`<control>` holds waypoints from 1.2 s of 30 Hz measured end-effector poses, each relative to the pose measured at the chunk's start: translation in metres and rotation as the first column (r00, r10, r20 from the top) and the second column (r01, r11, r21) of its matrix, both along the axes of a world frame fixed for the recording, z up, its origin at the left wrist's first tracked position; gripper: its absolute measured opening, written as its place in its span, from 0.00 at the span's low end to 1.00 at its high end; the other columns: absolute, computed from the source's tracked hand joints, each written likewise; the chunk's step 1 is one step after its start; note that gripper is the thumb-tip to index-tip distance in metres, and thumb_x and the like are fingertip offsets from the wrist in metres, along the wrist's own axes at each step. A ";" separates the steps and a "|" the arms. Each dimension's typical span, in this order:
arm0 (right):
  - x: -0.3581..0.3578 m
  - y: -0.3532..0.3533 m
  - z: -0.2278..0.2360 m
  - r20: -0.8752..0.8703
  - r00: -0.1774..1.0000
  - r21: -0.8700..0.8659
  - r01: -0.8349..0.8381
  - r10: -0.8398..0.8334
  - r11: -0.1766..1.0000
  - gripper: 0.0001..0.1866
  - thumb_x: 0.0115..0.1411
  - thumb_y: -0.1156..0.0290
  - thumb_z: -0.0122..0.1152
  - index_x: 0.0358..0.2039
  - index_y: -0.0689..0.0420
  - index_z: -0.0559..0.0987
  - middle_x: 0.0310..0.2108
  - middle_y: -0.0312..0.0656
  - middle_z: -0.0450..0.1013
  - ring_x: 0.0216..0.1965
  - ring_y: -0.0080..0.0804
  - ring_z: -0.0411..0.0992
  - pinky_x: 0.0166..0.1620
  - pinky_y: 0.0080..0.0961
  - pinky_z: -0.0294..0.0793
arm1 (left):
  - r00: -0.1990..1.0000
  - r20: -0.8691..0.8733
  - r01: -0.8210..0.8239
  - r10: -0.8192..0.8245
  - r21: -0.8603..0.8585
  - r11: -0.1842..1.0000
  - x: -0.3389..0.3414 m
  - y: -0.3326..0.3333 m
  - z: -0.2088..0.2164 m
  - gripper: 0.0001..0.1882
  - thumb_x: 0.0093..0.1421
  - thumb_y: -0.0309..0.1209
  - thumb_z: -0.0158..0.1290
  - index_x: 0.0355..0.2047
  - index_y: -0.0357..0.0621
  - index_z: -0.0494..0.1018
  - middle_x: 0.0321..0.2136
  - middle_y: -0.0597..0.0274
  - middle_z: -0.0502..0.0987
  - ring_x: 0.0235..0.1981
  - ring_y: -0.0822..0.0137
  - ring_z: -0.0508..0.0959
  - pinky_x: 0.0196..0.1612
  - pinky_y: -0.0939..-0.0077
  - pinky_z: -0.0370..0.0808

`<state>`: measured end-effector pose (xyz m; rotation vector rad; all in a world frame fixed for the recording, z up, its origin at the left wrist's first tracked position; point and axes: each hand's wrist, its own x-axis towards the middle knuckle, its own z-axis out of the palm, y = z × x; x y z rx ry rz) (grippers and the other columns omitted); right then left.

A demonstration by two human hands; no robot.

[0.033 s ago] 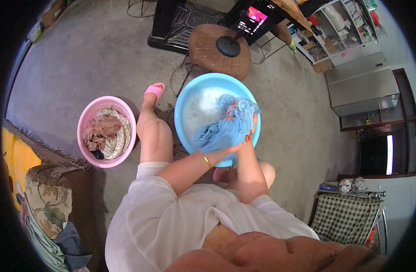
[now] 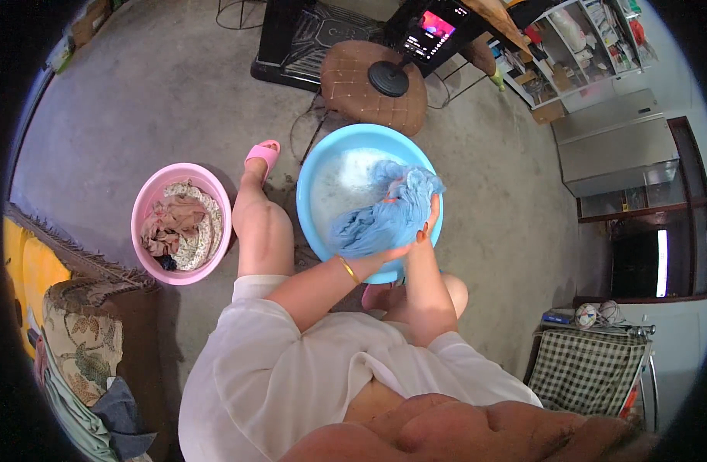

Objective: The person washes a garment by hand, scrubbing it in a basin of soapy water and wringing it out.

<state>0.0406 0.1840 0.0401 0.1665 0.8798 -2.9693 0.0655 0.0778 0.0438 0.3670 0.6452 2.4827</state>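
A wet light-blue cloth garment (image 2: 372, 229) lies bunched over the soapy water of a round blue basin (image 2: 307, 185). My left hand (image 2: 393, 252), below a gold bracelet on the wrist, is closed on the near edge of the cloth, its fingers partly hidden. My right hand (image 2: 432, 219) grips the bundle on the right side, close to the basin's rim. Folds of cloth cover most of its fingers. Part of the garment rises toward the far right of the basin, with reddish patches showing in it.
Left of my leg stands a pink basin (image 2: 142, 254) with brown and patterned clothes (image 2: 172, 223). Beyond the blue basin, a brown cushioned stool (image 2: 345, 77) carries a phone (image 2: 434, 35) on a round-based stand. A sofa (image 2: 84, 331) is at the left, a checkered cloth-covered rack (image 2: 584, 369) at the right.
The cloth and my right hand have shifted very slightly. Both hands keep their hold, and the basins stay in place.
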 end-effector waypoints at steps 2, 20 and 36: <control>0.005 -0.008 0.021 0.123 0.992 0.064 0.012 -0.020 0.998 0.28 0.56 0.48 0.39 0.44 0.59 0.69 0.38 0.48 0.70 0.39 0.44 0.68 0.44 0.42 0.69 | 0.983 -0.155 -0.123 0.102 -0.137 0.983 -0.001 -0.004 -0.009 0.16 0.56 0.40 0.42 0.39 0.42 0.67 0.36 0.56 0.72 0.41 0.62 0.71 0.46 0.64 0.67; -0.024 0.029 0.050 0.022 0.869 0.962 0.116 0.494 -0.246 0.25 0.46 0.60 0.65 0.40 0.63 0.73 0.40 0.44 0.71 0.38 0.31 0.70 0.39 0.27 0.71 | 0.893 -0.447 -0.121 0.056 -0.117 0.986 0.014 -0.001 -0.037 0.13 0.60 0.34 0.40 0.43 0.43 0.64 0.38 0.62 0.70 0.42 0.72 0.69 0.50 0.77 0.64; -0.029 0.036 0.057 0.572 0.808 0.800 -0.587 0.140 0.122 0.25 0.45 0.58 0.64 0.40 0.62 0.74 0.35 0.42 0.72 0.35 0.29 0.71 0.38 0.26 0.72 | 0.926 -0.248 -0.349 0.286 -0.262 0.900 -0.007 0.001 -0.024 0.11 0.58 0.32 0.44 0.36 0.38 0.70 0.33 0.59 0.74 0.35 0.67 0.73 0.43 0.72 0.70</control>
